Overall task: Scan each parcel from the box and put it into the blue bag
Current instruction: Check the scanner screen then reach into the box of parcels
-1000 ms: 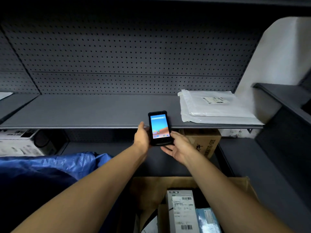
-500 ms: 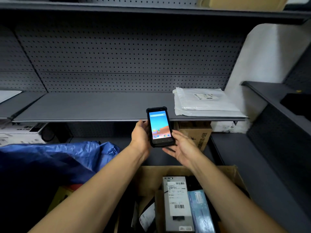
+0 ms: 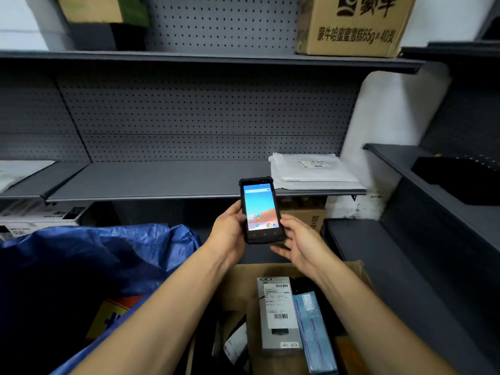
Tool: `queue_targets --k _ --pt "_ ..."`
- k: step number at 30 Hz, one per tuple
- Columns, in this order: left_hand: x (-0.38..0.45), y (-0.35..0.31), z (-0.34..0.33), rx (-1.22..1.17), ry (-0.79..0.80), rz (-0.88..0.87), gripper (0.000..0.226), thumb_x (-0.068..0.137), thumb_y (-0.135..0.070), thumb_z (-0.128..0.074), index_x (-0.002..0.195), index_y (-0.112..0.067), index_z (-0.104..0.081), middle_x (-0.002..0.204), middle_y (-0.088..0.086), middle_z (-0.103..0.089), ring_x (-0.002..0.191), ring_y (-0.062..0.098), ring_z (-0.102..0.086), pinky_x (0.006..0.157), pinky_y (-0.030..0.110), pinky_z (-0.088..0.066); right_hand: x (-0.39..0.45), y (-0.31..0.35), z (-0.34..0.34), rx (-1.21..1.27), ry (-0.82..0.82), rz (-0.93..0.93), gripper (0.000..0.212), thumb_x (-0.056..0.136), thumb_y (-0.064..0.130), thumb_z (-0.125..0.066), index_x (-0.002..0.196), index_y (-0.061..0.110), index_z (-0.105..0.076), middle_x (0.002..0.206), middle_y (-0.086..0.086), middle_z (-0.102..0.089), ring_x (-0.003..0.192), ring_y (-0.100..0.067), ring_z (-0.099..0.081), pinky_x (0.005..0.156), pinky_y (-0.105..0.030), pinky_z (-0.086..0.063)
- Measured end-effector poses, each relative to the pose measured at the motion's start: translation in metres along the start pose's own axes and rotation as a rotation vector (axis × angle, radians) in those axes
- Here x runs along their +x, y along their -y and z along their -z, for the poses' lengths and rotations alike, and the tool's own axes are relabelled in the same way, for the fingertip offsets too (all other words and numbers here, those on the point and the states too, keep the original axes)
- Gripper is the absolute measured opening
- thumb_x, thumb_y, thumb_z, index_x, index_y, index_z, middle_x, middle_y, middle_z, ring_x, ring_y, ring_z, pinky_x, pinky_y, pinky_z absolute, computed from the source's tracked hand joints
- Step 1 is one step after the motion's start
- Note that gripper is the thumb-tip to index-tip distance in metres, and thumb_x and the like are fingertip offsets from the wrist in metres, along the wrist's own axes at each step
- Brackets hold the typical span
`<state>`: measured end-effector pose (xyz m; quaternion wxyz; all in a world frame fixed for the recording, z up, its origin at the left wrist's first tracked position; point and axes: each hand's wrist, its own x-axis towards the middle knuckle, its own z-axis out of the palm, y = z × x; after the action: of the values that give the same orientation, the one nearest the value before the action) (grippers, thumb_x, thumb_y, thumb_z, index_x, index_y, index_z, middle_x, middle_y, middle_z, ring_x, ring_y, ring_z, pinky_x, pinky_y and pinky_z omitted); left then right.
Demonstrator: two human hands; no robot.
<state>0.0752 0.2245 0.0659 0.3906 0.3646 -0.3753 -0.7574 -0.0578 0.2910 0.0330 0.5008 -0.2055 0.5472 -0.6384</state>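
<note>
A black handheld scanner (image 3: 259, 210) with a lit screen stands upright in front of the shelf edge. My left hand (image 3: 230, 234) grips its left side. My right hand (image 3: 299, 243) lies open at its lower right, fingers straight against the casing. Below my arms stands an open cardboard box (image 3: 238, 282) with several parcels: a grey boxed parcel (image 3: 278, 312) with barcode labels, a light blue parcel (image 3: 313, 331) beside it. The blue bag (image 3: 89, 255) gapes open at the left, with a yellow and red item (image 3: 113, 318) inside.
A grey shelf (image 3: 151, 182) runs across at mid height with white poly mailers (image 3: 311, 171) at its right end. A brown carton (image 3: 351, 23) sits on the upper shelf. Another carton (image 3: 308, 217) stands under the shelf. Dark shelves (image 3: 405, 253) line the right side.
The view has tilted upward, showing the upper shelf and its cartons. The scanner has come off the shelf edge toward me, still held in both hands.
</note>
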Motion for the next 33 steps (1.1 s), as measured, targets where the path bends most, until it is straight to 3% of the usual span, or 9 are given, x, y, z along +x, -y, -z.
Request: queue_targets --k 2,6,12,15,21,25,29,32,33 --pt "-0.010 0.000 0.000 -0.012 0.022 -0.002 0.045 0.094 0.013 -0.034 0.127 -0.007 -0.058 0.117 0.014 -0.068 0.088 0.021 -0.068 0.060 0.025 -0.056 -0.010 0.001 0.002 -0.012 -0.019 0.008 0.022 0.102 0.015 -0.048 0.116 0.019 -0.064 0.104 -0.007 -0.075 0.099 -0.024 -0.068 0.074 -0.039 -0.053" --pt "-0.028 -0.002 -0.005 -0.030 0.028 -0.018 0.043 0.094 0.015 -0.035 0.119 -0.007 -0.060 0.104 0.011 -0.071 0.082 0.019 -0.070 0.059 0.025 -0.057 -0.027 0.003 0.003 -0.021 -0.048 0.017 0.023 0.100 0.024 -0.052 0.119 0.016 -0.064 0.104 -0.008 -0.076 0.094 -0.024 -0.069 0.073 -0.037 -0.052" --pt "-0.041 0.005 -0.011 0.012 0.074 0.011 0.045 0.093 0.016 -0.035 0.127 -0.004 -0.058 0.103 0.010 -0.072 0.081 0.017 -0.071 0.057 0.026 -0.056 -0.034 0.012 -0.001 0.101 -0.111 -0.009 0.044 0.103 0.043 -0.044 0.130 0.013 -0.060 0.120 -0.010 -0.070 0.102 -0.022 -0.067 0.091 -0.038 -0.051" --pt "-0.043 0.013 -0.013 0.020 0.110 0.034 0.046 0.092 0.016 -0.035 0.128 -0.002 -0.058 0.102 0.012 -0.073 0.080 0.018 -0.073 0.058 0.026 -0.057 -0.041 0.016 0.001 0.174 -0.038 -0.072 0.048 0.105 0.046 -0.036 0.125 0.014 -0.065 0.115 -0.013 -0.073 0.098 -0.025 -0.070 0.080 -0.035 -0.053" --pt "-0.045 0.020 -0.022 0.094 0.120 0.002 0.045 0.088 0.017 -0.038 0.117 -0.005 -0.063 0.104 0.017 -0.072 0.089 0.027 -0.071 0.073 0.032 -0.059 -0.044 0.010 0.005 0.303 0.064 -0.116 0.054 0.104 0.047 -0.037 0.134 0.009 -0.061 0.114 -0.016 -0.071 0.095 -0.029 -0.069 0.081 -0.038 -0.054" --pt "-0.039 0.022 -0.025 0.552 0.036 -0.051 0.035 0.079 -0.041 -0.043 0.092 -0.021 -0.069 0.106 0.007 -0.071 0.112 0.028 -0.062 0.099 0.042 -0.045 -0.046 0.008 0.018 0.328 0.148 -0.133 0.051 0.100 0.049 -0.043 0.129 0.012 -0.065 0.120 -0.016 -0.070 0.100 -0.030 -0.070 0.092 -0.042 -0.052" --pt "-0.027 0.032 -0.021 0.683 0.019 -0.028 0.050 0.071 -0.057 -0.036 0.094 -0.025 -0.066 0.117 0.010 -0.063 0.114 0.025 -0.055 0.080 0.033 -0.046 -0.046 0.007 0.031 0.358 0.220 -0.154 0.059 0.098 0.055 -0.041 0.133 0.013 -0.061 0.129 -0.019 -0.065 0.115 -0.037 -0.064 0.095 -0.052 -0.051" --pt "-0.021 0.038 -0.019 0.725 0.041 -0.007 0.067 0.075 -0.062 -0.036 0.122 -0.022 -0.061 0.131 0.013 -0.055 0.112 0.025 -0.059 0.051 0.022 -0.051 -0.051 0.010 0.036 0.401 0.271 -0.170 0.064 0.093 0.056 -0.045 0.137 0.011 -0.058 0.132 -0.022 -0.062 0.117 -0.039 -0.063 0.093 -0.054 -0.052" --pt "-0.020 0.040 -0.019 0.744 0.038 -0.005 0.072 0.076 -0.063 -0.035 0.130 -0.021 -0.056 0.135 0.011 -0.053 0.116 0.024 -0.057 0.051 0.020 -0.052 -0.052 0.010 0.037 0.408 0.272 -0.172 0.063 0.095 0.056 -0.043 0.136 0.010 -0.059 0.132 -0.023 -0.062 0.114 -0.039 -0.065 0.090 -0.053 -0.055"
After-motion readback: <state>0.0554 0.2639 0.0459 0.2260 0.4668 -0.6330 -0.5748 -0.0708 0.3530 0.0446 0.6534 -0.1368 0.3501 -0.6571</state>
